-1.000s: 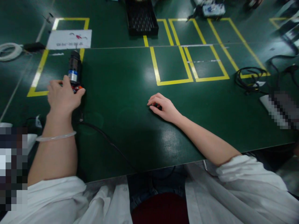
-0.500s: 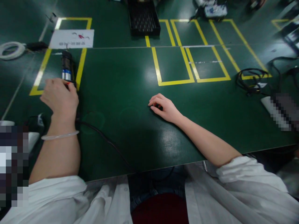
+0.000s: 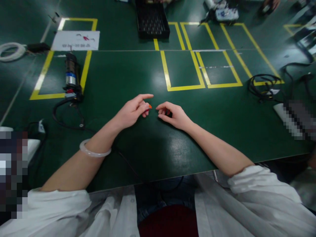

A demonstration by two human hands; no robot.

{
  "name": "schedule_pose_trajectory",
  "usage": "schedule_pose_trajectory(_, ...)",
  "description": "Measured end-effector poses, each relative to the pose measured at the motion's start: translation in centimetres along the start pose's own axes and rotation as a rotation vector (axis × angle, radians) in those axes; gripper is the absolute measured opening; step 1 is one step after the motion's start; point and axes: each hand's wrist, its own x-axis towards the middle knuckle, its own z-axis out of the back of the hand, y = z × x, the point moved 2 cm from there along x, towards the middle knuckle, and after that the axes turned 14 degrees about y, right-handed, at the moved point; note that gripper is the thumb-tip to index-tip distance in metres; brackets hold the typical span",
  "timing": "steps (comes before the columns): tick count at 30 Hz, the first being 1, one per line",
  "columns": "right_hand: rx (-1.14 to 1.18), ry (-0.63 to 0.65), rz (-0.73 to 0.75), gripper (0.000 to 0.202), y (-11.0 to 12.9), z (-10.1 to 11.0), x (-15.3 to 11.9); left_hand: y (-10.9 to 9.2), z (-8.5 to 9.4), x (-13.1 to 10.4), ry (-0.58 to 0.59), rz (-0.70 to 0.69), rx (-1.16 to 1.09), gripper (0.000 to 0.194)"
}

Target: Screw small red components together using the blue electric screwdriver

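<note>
My left hand (image 3: pixel 134 110) is over the middle of the bench, its index finger stretched out. Its thumb and other fingers pinch a small orange-red piece (image 3: pixel 150 107), too small to make out. Close to it on the right, my right hand (image 3: pixel 174 114) rests on the green bench top with fingers loosely curled and the thumb apart; I see nothing held in it. To the left lies a black cylindrical tool (image 3: pixel 71 77) with a silver and blue band and a red part, inside a yellow-taped box. A black cable (image 3: pixel 60 121) runs from its near end.
Yellow tape outlines (image 3: pixel 186 88) mark the bench. A black tray (image 3: pixel 153 31) stands at the back, a white printed sheet (image 3: pixel 76 41) and a white coil (image 3: pixel 11 52) at the left. Coiled black cable (image 3: pixel 263 86) lies right. Another person's hand (image 3: pixel 273 4) shows at the far right.
My left hand has left the black cylindrical tool and swung right to beside my right hand, with the small orange-red piece now visible in its fingers. The right hand has hardly moved.
</note>
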Motion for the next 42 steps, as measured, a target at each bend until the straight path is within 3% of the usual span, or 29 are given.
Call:
schedule_pose_trajectory(2,0.062,0.017,0.002,0.027,0.0,-0.2,0.1,-0.6,-1.4,0.3,0.093,-0.028,-0.053,0.052)
schedule_pose_trajectory(5,0.109,0.023,0.005,0.021,0.1,-0.3,0.1,-0.7,-2.3,0.5,0.152,-0.052,-0.112,0.054)
schedule_pose_trajectory(11,0.153,-0.030,0.001,0.017,0.1,-0.1,0.0,0.2,-1.9,0.3,0.050,0.001,-0.220,0.038)
schedule_pose_trajectory(23,0.104,-0.056,-0.001,0.015,0.0,0.0,0.1,0.0,-2.4,0.1,0.096,0.042,-0.221,0.038)
schedule_pose_trajectory(33,0.272,-0.045,-0.054,0.024,-0.4,-0.2,0.1,-0.4,-2.5,-0.3,-0.022,-0.042,0.084,0.033)
schedule_pose_trajectory(42,0.185,-0.072,0.007,0.017,0.0,0.0,0.2,-0.3,-2.5,-0.3,-0.045,-0.032,0.088,0.030)
